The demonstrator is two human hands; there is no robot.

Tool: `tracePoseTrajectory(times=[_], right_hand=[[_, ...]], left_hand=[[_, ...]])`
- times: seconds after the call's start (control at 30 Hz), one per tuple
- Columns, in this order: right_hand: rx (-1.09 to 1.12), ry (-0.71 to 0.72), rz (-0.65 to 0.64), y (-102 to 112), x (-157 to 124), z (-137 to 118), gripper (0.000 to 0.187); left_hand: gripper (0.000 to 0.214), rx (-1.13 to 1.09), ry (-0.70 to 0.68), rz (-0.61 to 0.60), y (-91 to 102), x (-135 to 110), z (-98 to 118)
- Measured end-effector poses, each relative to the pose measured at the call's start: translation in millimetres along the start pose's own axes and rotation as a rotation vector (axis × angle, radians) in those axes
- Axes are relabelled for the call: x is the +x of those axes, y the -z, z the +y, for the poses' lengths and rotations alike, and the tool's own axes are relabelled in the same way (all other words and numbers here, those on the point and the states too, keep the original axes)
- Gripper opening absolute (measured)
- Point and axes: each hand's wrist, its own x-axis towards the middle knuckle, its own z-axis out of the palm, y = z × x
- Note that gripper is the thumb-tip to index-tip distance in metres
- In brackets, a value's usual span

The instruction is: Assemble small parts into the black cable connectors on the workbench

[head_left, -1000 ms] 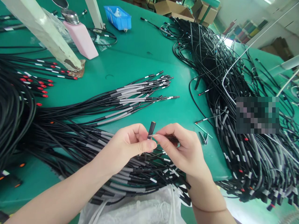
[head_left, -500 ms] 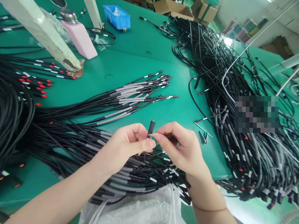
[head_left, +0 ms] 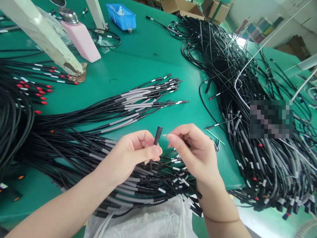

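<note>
My left hand (head_left: 138, 148) is closed, pinching a cable with a black connector end (head_left: 158, 134) that points up between thumb and forefinger. To its right, my right hand (head_left: 193, 145) has thumb and forefinger pressed together, a small gap away from the connector. A small pale sliver (head_left: 164, 135) shows at those fingertips; whether it is a nail or a held scrap I cannot tell. Under both hands lies a bundle of black cables (head_left: 138, 180) with grey ribbed sleeves and white labels. Small metal snips (head_left: 217, 145) lie partly hidden behind my right hand.
A second cable bundle (head_left: 138, 99) lies beyond the hands on the green table (head_left: 138, 59). A large cable heap (head_left: 223, 76) covers the right side. A pink bottle (head_left: 83, 41), white post (head_left: 49, 36) and blue bin (head_left: 122, 18) stand at the back left.
My right hand has drawn back to the right, away from the connector. My left hand still holds the cable and has shifted slightly left.
</note>
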Motion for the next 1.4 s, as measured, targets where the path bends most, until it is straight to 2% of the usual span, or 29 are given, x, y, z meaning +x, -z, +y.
tracePoseTrajectory(times=[0.07, 0.13, 0.33, 0.93, 1.0, 1.17, 1.4], right_hand=[[0.001, -0.029, 0.073, 0.9, 0.2, 0.8, 0.011], [-0.008, -0.035, 0.090, 1.4, 0.2, 1.3, 0.012], [-0.036, 0.034, -0.022, 1.1, -0.2, -0.7, 0.012], [-0.085, 0.097, -0.158, -0.2, -0.6, -0.2, 0.014], [-0.059, 0.078, -0.130, 0.0, -0.7, 0.3, 0.014], [-0.038, 0.023, 0.053, 1.2, -1.7, 2.5, 0.012], [-0.069, 0.027, 0.054, 0.8, 0.5, 2.0, 0.013]], left_hand=[[0.040, 0.006, -0.002, 0.002, -0.4, -1.1, 1.2], [0.039, 0.005, -0.001, -0.006, -0.7, -1.8, 1.9], [0.039, -0.025, 0.000, -0.024, -0.5, -1.5, 0.7], [0.031, -0.069, -0.013, -0.046, -0.6, 0.7, -1.1], [0.032, -0.077, -0.003, -0.042, -1.3, 0.5, -0.6], [0.033, -0.070, 0.012, -0.047, -2.2, -1.0, 2.3], [0.029, -0.044, -0.006, -0.061, -0.5, -0.9, 0.5]])
